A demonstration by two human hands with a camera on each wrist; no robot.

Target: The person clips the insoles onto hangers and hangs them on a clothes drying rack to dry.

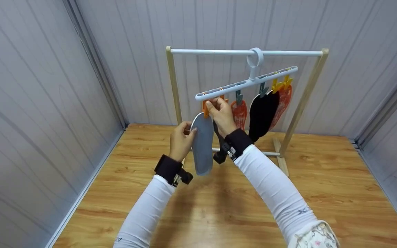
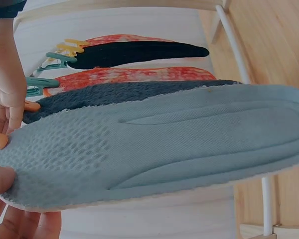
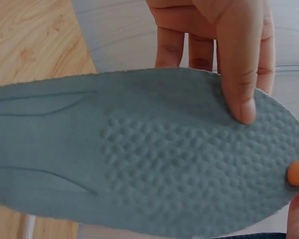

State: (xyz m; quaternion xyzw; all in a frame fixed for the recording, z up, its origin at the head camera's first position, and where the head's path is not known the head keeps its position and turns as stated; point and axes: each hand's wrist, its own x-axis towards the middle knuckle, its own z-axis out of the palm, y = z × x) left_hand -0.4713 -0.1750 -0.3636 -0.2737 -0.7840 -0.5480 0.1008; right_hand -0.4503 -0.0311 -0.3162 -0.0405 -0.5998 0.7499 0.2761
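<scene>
My left hand (image 1: 182, 139) holds a grey insole (image 1: 203, 148) by its left edge near the top, thumb on the front face and fingers behind. The insole hangs upright, and dimples (image 3: 159, 149) cover its wide end. An orange clothespin (image 1: 205, 111) sits over its top edge, below the left end of a pale blue hanger (image 1: 226, 90). With thumb and fingers, my right hand (image 1: 223, 115) pinches this clothespin. Right behind hangs a dark grey insole (image 2: 139, 92) from another orange clothespin (image 2: 32, 106); the grey insole covers part of it.
Farther along the hanger, a red patterned insole (image 1: 240, 112), a black insole (image 1: 264, 110) and another red insole (image 1: 284, 100) hang from green and yellow clothespins. The hanger's ring (image 1: 255, 58) loops over a rack's white rod (image 1: 212, 52). Wooden posts (image 1: 303, 103) stand on the wood-patterned floor (image 1: 339, 193).
</scene>
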